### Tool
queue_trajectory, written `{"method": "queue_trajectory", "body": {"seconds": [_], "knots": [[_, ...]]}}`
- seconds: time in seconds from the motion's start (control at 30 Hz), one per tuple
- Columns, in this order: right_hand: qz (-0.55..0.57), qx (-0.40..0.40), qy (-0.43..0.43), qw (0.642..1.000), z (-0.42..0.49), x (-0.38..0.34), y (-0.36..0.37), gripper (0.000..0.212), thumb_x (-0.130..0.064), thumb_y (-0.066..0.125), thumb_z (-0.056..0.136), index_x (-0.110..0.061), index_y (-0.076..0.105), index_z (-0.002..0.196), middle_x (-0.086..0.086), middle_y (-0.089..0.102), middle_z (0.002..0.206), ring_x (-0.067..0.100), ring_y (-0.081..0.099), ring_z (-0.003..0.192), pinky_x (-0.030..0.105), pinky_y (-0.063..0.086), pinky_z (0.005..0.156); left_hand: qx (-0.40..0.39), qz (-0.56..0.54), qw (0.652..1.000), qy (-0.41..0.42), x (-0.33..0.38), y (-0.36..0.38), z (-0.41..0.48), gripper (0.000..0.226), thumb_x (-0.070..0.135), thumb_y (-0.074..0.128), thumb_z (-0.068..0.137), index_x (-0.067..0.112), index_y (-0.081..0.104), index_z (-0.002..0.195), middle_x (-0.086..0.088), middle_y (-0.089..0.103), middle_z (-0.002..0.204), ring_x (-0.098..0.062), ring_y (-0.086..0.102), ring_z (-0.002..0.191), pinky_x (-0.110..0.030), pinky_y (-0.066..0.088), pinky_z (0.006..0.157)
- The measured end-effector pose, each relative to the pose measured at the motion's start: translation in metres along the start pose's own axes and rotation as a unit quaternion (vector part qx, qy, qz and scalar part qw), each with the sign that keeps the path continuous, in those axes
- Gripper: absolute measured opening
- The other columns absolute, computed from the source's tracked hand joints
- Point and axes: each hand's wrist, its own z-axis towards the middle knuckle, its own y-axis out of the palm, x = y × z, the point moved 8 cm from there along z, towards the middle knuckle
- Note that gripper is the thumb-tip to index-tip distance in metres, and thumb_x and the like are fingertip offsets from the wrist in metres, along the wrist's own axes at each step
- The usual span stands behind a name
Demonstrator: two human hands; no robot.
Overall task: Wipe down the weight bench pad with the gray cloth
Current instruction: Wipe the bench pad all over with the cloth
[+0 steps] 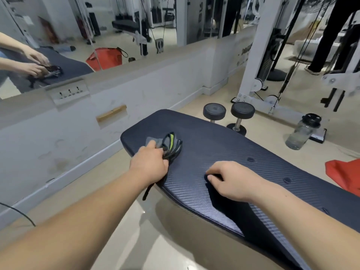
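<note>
Looking down from the head camera, the gray cloth point(153, 142) is seen bunched up at the far left end of the weight bench pad point(243, 156). It is gripped by the left hand point(151, 164), which is closed around it. Black straps with a green stripe point(172, 145) are caught in the same grip, and one strap hangs off the near edge of the surface. The right hand point(231, 182) is laid on the pad with its fingers curled under, and nothing is held in it.

Some trouble can be guessed at. Because the cloth is so bunched, only a small part may touch the pad, so spots could be missed. The straps could be dragged along and leave streaks, or the loose one could snag on the edge. The patch under the right hand could be left dirty if that hand is not moved. The dumbbells point(228, 114) and water bottle point(302, 131) on the floor at the far side could be bumped if the surface is pushed hard.
</note>
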Motion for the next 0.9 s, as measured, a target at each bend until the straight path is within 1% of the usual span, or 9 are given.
{"method": "queue_trajectory", "body": {"seconds": [0.07, 0.2, 0.27, 0.4, 0.5, 0.6, 0.7, 0.8, 0.9], "knots": [[0.007, 0.007, -0.021, 1.000, 0.000, -0.002, -0.004, 0.027, -0.034, 0.052, 0.100, -0.029, 0.073, 0.115, -0.013, 0.069, 0.119, 0.016, 0.062, 0.114, 0.038, 0.051, 0.100, 0.007, -0.003, 1.000, 0.019, 0.025, 0.007, -0.007, 0.036, 0.042, 0.047, 0.093, 0.016, 0.062, 0.112, -0.005, 0.044, 0.119, -0.032, 0.052, 0.111, -0.046, 0.052, 0.090], [0.069, 0.060, -0.006, 0.996, 0.008, 0.015, -0.018, 0.024, -0.033, 0.057, 0.099, -0.026, 0.077, 0.110, -0.012, 0.073, 0.112, 0.015, 0.065, 0.106, 0.037, 0.053, 0.096, -0.010, -0.007, 0.985, 0.171, 0.070, 0.015, -0.045, 0.029, 0.049, 0.044, 0.093, 0.027, 0.057, 0.107, 0.004, 0.040, 0.107, -0.024, 0.053, 0.107, -0.040, 0.050, 0.078], [0.097, 0.094, 0.020, 0.991, 0.012, 0.034, -0.025, 0.023, -0.031, 0.058, 0.098, -0.027, 0.076, 0.110, -0.012, 0.074, 0.112, 0.014, 0.066, 0.108, 0.036, 0.053, 0.097, -0.012, 0.005, 0.988, 0.155, 0.066, 0.012, -0.027, 0.029, 0.049, 0.043, 0.095, 0.029, 0.057, 0.110, 0.004, 0.042, 0.110, -0.024, 0.054, 0.110, -0.040, 0.049, 0.079], [0.108, 0.144, 0.088, 0.980, 0.004, 0.081, -0.037, 0.029, -0.030, 0.057, 0.097, -0.027, 0.072, 0.122, -0.008, 0.068, 0.126, 0.014, 0.061, 0.122, 0.037, 0.048, 0.108, 0.012, -0.025, 0.999, 0.032, 0.071, 0.007, 0.002, 0.038, 0.044, 0.044, 0.096, 0.016, 0.063, 0.112, -0.004, 0.045, 0.118, -0.031, 0.055, 0.111, -0.043, 0.050, 0.085], [0.102, 0.158, 0.174, 0.967, -0.013, 0.123, -0.045, 0.036, -0.026, 0.053, 0.098, -0.021, 0.068, 0.130, 0.001, 0.065, 0.137, 0.023, 0.059, 0.128, 0.040, 0.047, 0.109, -0.004, -0.037, 0.995, 0.092, 0.112, 0.016, -0.021, 0.037, 0.048, 0.044, 0.096, 0.018, 0.063, 0.108, 0.001, 0.039, 0.108, -0.028, 0.055, 0.105, -0.040, 0.050, 0.082], [0.110, 0.135, 0.247, 0.953, -0.031, 0.153, -0.041, 0.039, -0.014, 0.048, 0.090, -0.021, 0.071, 0.120, 0.005, 0.071, 0.129, 0.031, 0.063, 0.119, 0.043, 0.052, 0.103, -0.017, -0.044, 0.987, 0.151, 0.128, 0.018, -0.029, 0.033, 0.048, 0.044, 0.097, 0.021, 0.062, 0.104, 0.003, 0.041, 0.107, -0.026, 0.056, 0.102, -0.036, 0.045, 0.075], [0.115, 0.100, 0.273, 0.950, -0.036, 0.158, -0.038, 0.043, -0.011, 0.048, 0.081, -0.027, 0.071, 0.114, 0.003, 0.072, 0.117, 0.031, 0.064, 0.107, 0.041, 0.056, 0.093, 0.005, -0.033, 0.995, 0.099, 0.118, 0.015, 0.002, 0.031, 0.043, 0.044, 0.098, 0.019, 0.060, 0.109, -0.003, 0.045, 0.120, -0.029, 0.052, 0.109, -0.042, 0.050, 0.082], [0.122, 0.104, 0.285, 0.945, -0.037, 0.164, -0.040, 0.042, -0.013, 0.050, 0.084, -0.030, 0.073, 0.115, -0.001, 0.072, 0.120, 0.030, 0.064, 0.111, 0.039, 0.055, 0.093, 0.019, -0.023, 0.998, 0.055, 0.134, 0.017, 0.009, 0.034, 0.042, 0.042, 0.099, 0.015, 0.059, 0.108, -0.005, 0.041, 0.121, -0.031, 0.052, 0.106, -0.040, 0.045, 0.075], [0.127, 0.109, 0.293, 0.941, -0.038, 0.171, -0.045, 0.045, -0.013, 0.050, 0.086, -0.034, 0.073, 0.119, -0.002, 0.072, 0.127, 0.029, 0.063, 0.119, 0.038, 0.054, 0.096, -0.004, -0.015, 0.987, 0.159, 0.175, 0.022, -0.010, 0.036, 0.047, 0.041, 0.099, 0.019, 0.058, 0.111, 0.000, 0.034, 0.107, -0.028, 0.055, 0.102, -0.037, 0.043, 0.072]]}}
